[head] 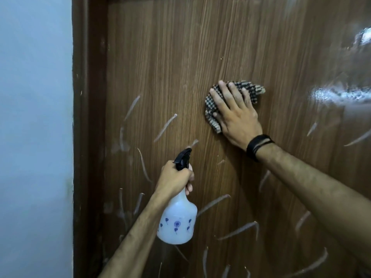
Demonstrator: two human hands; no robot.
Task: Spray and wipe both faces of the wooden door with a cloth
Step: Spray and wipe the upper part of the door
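The brown wooden door [180, 57] fills most of the view, its lower half streaked with pale marks. My right hand [235, 115] lies flat with straight fingers on a checked cloth [252, 88] and presses it against the door at mid height. My left hand [173, 177] grips the neck of a white spray bottle [177, 221] with a black trigger head and small blue flower prints, held just in front of the door, lower left of the cloth. A black band sits on my right wrist.
The dark door frame [88, 137] runs down the left side, and a pale blue wall [34, 137] lies beyond it. Shiny wet patches [337, 93] show on the door at the right.
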